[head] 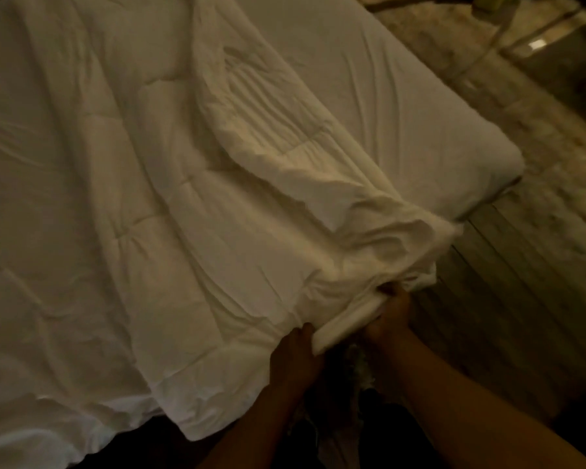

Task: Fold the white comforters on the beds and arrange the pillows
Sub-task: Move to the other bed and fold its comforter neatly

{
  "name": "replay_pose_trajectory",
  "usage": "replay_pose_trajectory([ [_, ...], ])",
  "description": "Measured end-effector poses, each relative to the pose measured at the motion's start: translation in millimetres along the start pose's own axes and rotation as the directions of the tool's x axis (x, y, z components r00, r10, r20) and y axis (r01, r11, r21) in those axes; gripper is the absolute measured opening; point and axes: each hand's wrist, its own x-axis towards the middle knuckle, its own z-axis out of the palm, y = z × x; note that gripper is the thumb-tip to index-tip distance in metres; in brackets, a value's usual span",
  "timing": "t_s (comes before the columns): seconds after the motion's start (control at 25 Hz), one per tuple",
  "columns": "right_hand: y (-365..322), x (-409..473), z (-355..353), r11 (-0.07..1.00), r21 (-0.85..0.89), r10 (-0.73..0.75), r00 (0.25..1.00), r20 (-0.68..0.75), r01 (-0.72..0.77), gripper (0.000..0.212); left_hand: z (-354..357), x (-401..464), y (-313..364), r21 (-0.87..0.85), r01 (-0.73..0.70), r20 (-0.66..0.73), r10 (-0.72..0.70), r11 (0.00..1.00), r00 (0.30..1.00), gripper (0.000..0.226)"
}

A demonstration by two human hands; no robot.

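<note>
Lying rumpled across the bed (437, 130): one white comforter (149, 198), its bunched corner at the bed's near edge. Left hand (298, 353) and right hand (391, 316), close together, each grip that corner. Pale floor (521, 265) beside the bed.

The comforter (170, 204) is looking like soft, matt, creased white cloth; beside it, the floor (508, 265) is showing wood planks.
</note>
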Motion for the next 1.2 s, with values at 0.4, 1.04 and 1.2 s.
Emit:
replay_pose_trajectory([
  [0.4, -70.2, 77.1, -67.4, -0.262, -0.867, 0.253, 0.897, 0.362, 0.424, 0.032, 74.0, 41.8, 4.0, 0.265, 0.35, -0.038, -0.353, 0.899, 0.935, 0.059],
  [1.04, -117.1, 143.2, -46.9, -0.051, -0.935, -0.286, 0.892, 0.351, 0.352, 0.078, 117.5, 43.9, 16.8, -0.056, 0.385, -0.377, -0.377, 0.921, 0.846, 0.036],
  [1.2, -139.1, 99.4, -43.5, 0.115, -0.918, -0.056, 0.925, 0.375, 0.379, 0.045, 100.5, 15.8, 27.6, -0.039, 0.4, -0.382, -0.384, 0.916, 0.841, 0.058],
])
